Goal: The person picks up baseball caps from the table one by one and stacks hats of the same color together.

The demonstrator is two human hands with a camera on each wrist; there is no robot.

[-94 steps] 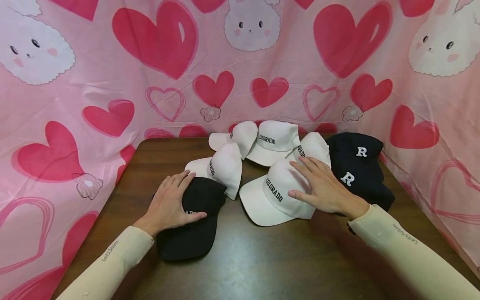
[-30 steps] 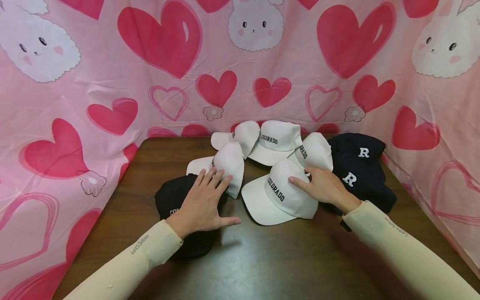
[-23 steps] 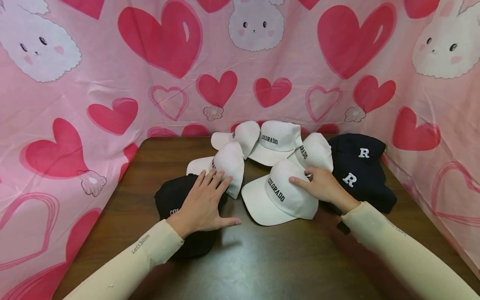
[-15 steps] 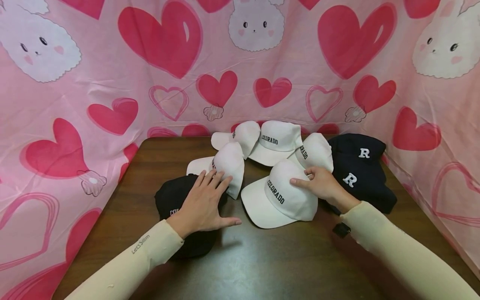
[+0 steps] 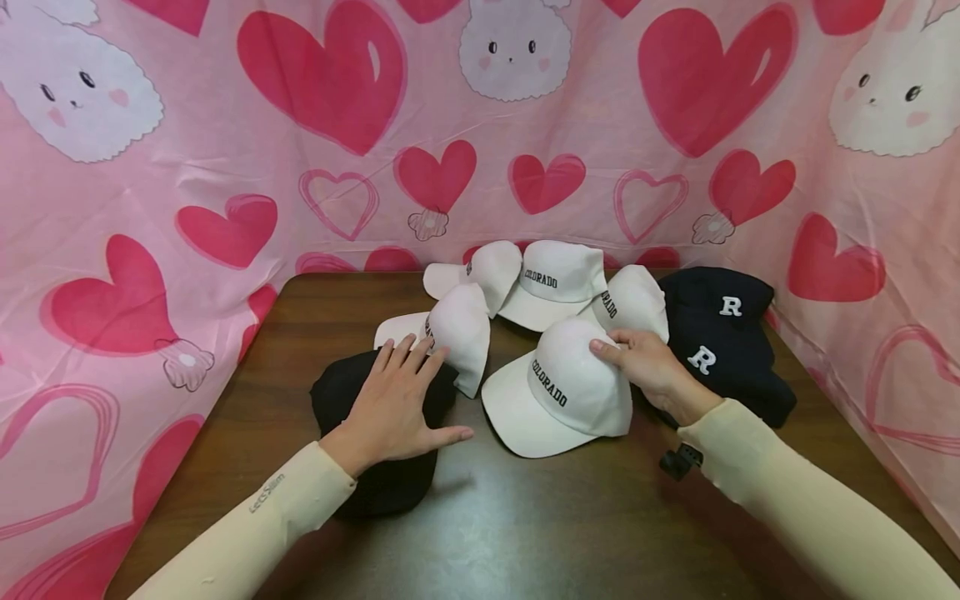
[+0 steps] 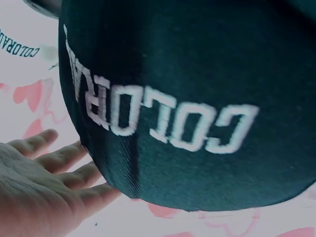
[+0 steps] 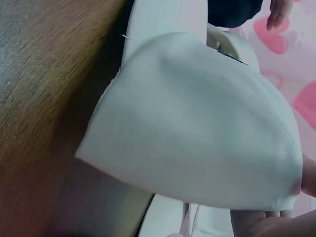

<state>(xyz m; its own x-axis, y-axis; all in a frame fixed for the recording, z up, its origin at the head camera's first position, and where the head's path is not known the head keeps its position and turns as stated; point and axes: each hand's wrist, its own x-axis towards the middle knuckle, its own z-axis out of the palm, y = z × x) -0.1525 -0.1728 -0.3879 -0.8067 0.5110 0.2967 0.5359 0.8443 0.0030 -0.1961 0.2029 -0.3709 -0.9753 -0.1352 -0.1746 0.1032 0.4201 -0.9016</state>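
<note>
My right hand [image 5: 651, 371] pinches the back edge of the front white baseball cap [image 5: 573, 379], thumb on the crown. In the right wrist view the same white baseball cap [image 7: 192, 123] is tilted, with its lower edge raised over the table and fingers [image 7: 264, 224] tucked under it. My left hand [image 5: 390, 408] is spread with straight fingers over the right side of a black baseball cap [image 5: 337, 392]. White COLORADO lettering shows on that black cap [image 6: 163, 64] in the left wrist view, fingertips right at its edge.
Several white caps stand behind: one at the left [image 5: 461, 333], others along the back such as the middle cap [image 5: 558, 267]. Two navy caps with an R [image 5: 727, 367] lie at the right. A heart-print cloth [image 5: 322, 100] hangs around the brown wooden table [image 5: 510, 533].
My right hand has gone from hovering with open fingers to gripping the white cap, which has shifted and tilted slightly. My left hand has moved rightward across the black cap, then slightly back left.
</note>
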